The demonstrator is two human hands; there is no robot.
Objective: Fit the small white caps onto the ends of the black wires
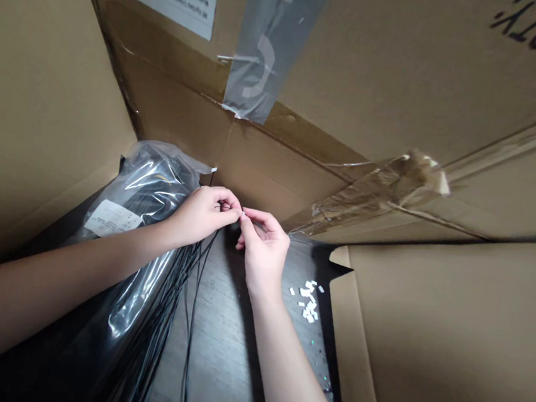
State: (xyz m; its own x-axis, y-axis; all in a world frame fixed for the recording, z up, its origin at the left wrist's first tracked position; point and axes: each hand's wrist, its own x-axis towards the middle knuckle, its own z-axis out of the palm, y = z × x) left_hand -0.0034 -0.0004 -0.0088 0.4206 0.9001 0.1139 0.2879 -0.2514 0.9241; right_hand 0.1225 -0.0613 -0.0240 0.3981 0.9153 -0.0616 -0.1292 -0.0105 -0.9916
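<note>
My left hand (210,211) is closed in a pinch on a thin black wire, whose end is hidden by the fingers. Meeting its fingertips, my right hand (264,245) pinches a tiny white piece (243,214), which looks like a small connector housing. Below the left hand hangs a bundle of black wires (166,317), running down toward the front. A clear plastic bag (147,170) with dark contents lies behind and left of the left hand. Several small white pieces (309,303) are scattered on the grey surface (220,348), right of my right forearm.
A large taped cardboard box (366,65) stands at the back, close beyond my hands. More cardboard rises on the left (36,96), and a cardboard box (449,332) sits at the right. The bag carries a white label (113,218).
</note>
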